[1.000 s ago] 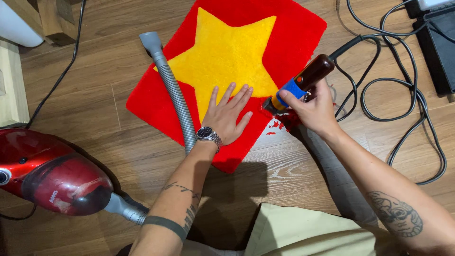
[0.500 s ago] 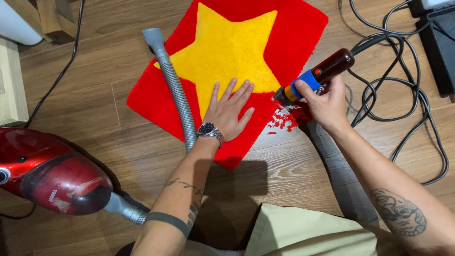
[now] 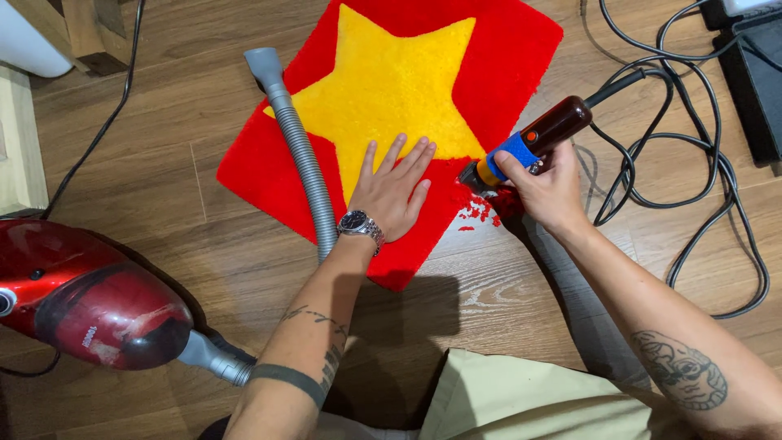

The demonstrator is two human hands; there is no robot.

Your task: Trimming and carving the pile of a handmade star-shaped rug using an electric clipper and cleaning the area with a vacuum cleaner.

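A red tufted rug (image 3: 261,163) with a big yellow star (image 3: 391,81) lies on the wooden floor. My left hand (image 3: 395,189) presses flat on it, fingers spread, a watch on the wrist. My right hand (image 3: 547,189) grips a dark brown corded trimmer (image 3: 533,140) with a blue and orange band. Its head sits against the rug's right edge. Red fluff clippings (image 3: 476,213) lie on the floor right below the trimmer head.
A grey vacuum hose (image 3: 297,147) lies across the rug's left part and runs to a red vacuum cleaner (image 3: 90,297) at the lower left. Black cables (image 3: 692,179) coil on the floor at the right. A dark box (image 3: 753,73) sits at the top right.
My right hand has slid the trimmer up along the rug's right edge, leaving more red clippings on the floor. The left hand stays pressed on the rug.
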